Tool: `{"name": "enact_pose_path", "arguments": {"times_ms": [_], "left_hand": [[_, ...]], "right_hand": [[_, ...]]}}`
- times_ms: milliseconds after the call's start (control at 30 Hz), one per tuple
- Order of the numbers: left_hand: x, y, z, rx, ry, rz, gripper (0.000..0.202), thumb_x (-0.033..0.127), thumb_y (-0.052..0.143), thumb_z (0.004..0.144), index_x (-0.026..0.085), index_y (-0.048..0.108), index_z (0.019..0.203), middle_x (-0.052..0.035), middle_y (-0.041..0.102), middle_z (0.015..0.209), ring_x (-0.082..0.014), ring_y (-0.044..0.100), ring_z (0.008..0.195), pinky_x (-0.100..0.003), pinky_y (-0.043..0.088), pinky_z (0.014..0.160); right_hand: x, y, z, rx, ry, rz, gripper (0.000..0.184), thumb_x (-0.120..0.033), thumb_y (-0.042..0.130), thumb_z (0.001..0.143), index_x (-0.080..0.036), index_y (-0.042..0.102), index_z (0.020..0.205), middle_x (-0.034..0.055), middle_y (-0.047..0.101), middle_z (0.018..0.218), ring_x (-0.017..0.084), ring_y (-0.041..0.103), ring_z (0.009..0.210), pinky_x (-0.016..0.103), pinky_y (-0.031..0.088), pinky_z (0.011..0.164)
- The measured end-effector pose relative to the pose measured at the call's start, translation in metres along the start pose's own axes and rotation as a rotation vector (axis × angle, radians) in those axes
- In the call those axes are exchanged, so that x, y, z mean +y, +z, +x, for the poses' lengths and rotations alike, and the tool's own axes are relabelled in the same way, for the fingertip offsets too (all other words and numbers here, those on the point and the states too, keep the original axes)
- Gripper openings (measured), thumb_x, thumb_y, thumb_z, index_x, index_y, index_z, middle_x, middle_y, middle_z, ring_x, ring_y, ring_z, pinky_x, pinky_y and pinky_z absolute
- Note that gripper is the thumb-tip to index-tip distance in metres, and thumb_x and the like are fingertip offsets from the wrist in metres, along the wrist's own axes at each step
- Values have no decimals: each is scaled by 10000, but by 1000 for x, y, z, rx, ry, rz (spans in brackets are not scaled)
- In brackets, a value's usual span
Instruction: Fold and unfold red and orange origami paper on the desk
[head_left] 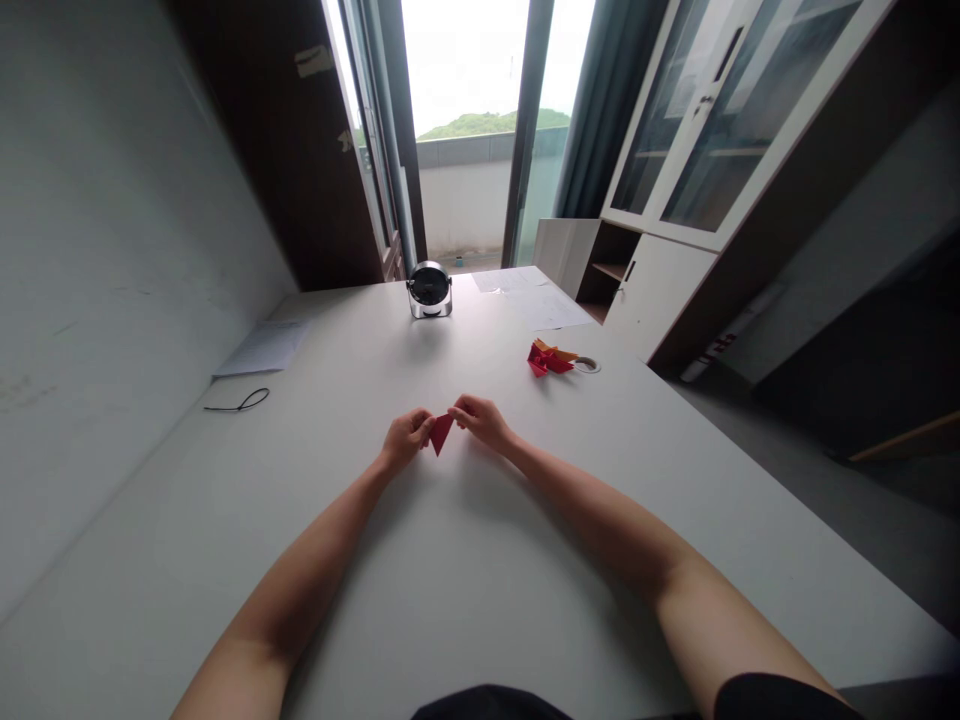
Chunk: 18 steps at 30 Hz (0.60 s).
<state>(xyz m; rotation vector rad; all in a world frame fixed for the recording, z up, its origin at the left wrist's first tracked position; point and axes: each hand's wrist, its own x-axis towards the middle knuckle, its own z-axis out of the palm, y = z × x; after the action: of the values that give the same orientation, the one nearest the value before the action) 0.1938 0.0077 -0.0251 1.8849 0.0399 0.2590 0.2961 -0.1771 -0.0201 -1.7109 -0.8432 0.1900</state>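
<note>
A small folded piece of red paper [441, 434], shaped like a triangle with its point toward me, is held between my hands over the middle of the white table. My left hand [407, 436] pinches its left corner between thumb and fingers. At the upper right corner, the fingertips of my right hand [480, 420] are closed on the same paper. Farther off to the right lies a small pile of red and orange folded paper pieces [550, 358], touching or beside a white roll of tape [587, 366].
A small round fan-like device [430, 288] on a metal stand is at the table's far side. Paper sheets [551, 305] lie at the far right, more sheets [262, 347] by the left wall. A black cord loop [244, 402] lies left. The table [480, 600] borders a cabinet [660, 290].
</note>
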Motion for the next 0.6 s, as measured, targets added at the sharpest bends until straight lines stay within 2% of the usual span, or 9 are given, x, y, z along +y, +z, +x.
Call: {"name": "enact_pose_path", "arguments": {"times_ms": [133,333,467,600], "left_hand": [[-3,0,3,0,15,-101,363,530,580,898,172,622,854,22,595,553,-116,529,494,-241,400,533],[-5,3,3,-88,21,-154,354,514,599,901,160,601,892,-12,657,645,-122,577,546,-247,438,567],[-2,2,2,-66,26,-150,356,513,605,897,157,604,894,-14,660,653,-123,582,551,-252,451,577],[-1,2,3,-68,31,-193,351,504,622,888,153,602,900,-24,669,666,-133,597,571,-267,474,594]], "right_hand": [[3,2,0,-132,-4,38,375,-534,603,856,-173,595,756,-7,591,644,113,497,583,236,379,569],[2,2,0,-19,8,-28,363,-499,555,882,-175,584,722,-13,595,635,107,488,576,227,373,578],[-1,2,0,-72,33,-22,370,-516,562,870,-169,594,748,-15,587,639,111,481,590,221,357,566],[0,4,-1,-102,24,-54,387,-530,566,862,-168,574,728,-32,519,608,101,427,573,221,318,551]]}}
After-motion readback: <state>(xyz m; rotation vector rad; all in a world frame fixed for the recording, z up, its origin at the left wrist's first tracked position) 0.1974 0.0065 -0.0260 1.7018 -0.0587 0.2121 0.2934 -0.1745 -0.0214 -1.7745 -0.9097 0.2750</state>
